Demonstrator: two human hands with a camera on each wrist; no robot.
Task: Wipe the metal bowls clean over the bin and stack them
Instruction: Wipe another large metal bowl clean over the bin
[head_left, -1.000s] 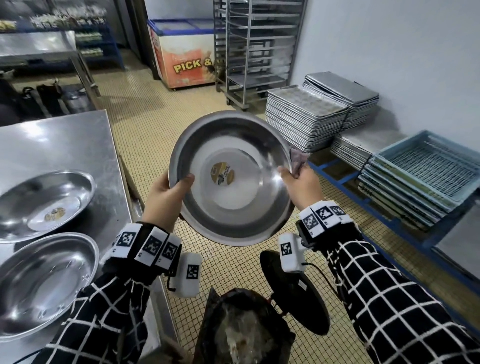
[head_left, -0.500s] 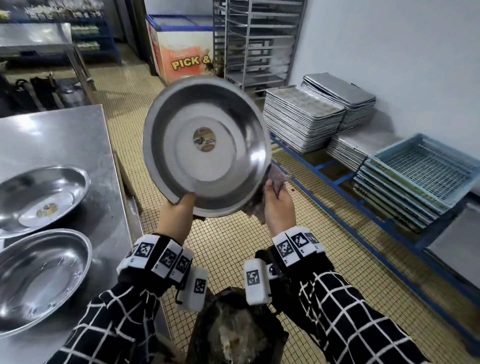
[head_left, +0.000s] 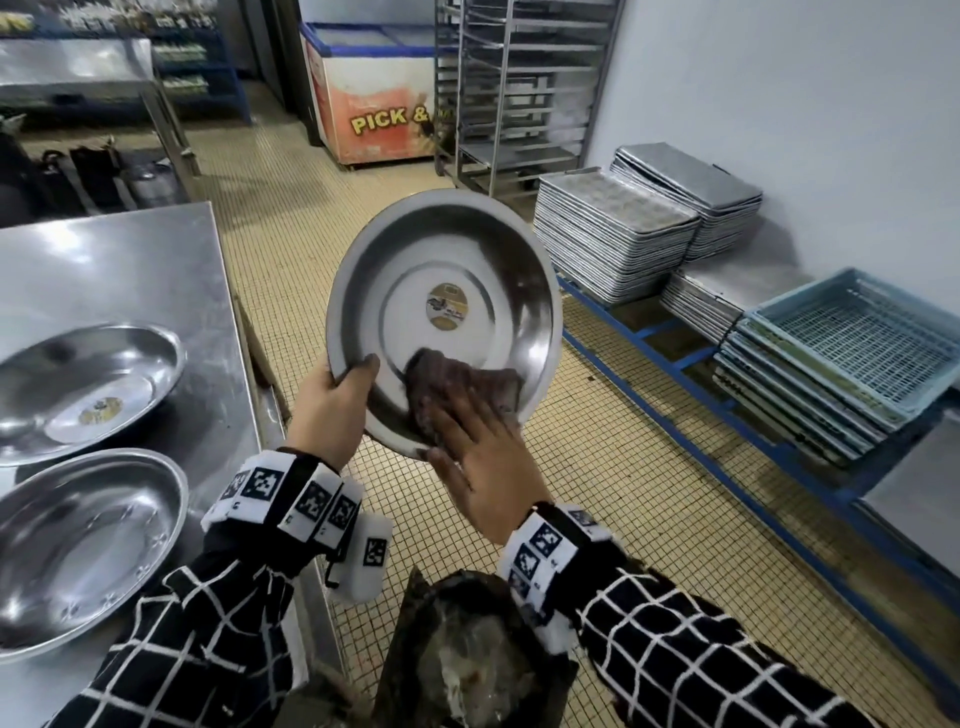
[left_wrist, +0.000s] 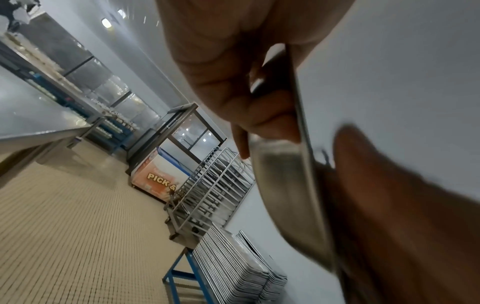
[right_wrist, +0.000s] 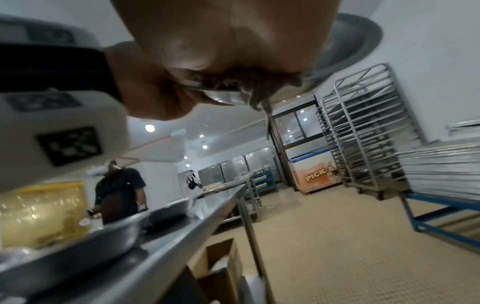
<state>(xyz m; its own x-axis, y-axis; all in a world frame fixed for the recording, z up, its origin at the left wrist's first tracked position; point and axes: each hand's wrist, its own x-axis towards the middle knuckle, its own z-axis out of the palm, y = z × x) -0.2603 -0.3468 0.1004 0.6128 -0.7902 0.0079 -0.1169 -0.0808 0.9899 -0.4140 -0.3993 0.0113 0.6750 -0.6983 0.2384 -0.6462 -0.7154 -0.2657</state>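
I hold a round metal bowl (head_left: 447, 312) tilted up over the dark bin (head_left: 467, 649), its sticker facing me. My left hand (head_left: 337, 400) grips the lower left rim, thumb inside and fingers behind. My right hand (head_left: 467, 431) lies flat with spread fingers and presses a dark cloth (head_left: 462, 384) onto the lower inside wall. In the left wrist view the bowl (left_wrist: 293, 195) shows edge-on in my left hand (left_wrist: 246, 92). The right wrist view shows the cloth (right_wrist: 249, 82) bunched under my palm against the bowl (right_wrist: 363, 41). Two more bowls (head_left: 88, 389) (head_left: 78, 545) lie side by side on the steel table.
The steel table (head_left: 130, 270) runs along my left. Stacked metal trays (head_left: 613, 244) and blue crates (head_left: 841, 353) sit on a low blue frame at the right. A tray rack (head_left: 514, 88) and a freezer (head_left: 374, 114) stand behind. Another person (right_wrist: 119, 191) stands beyond the table.
The bowl went up and left, then came back down towards the middle. My right hand left the rim's right edge and now presses the cloth flat inside the bowl.
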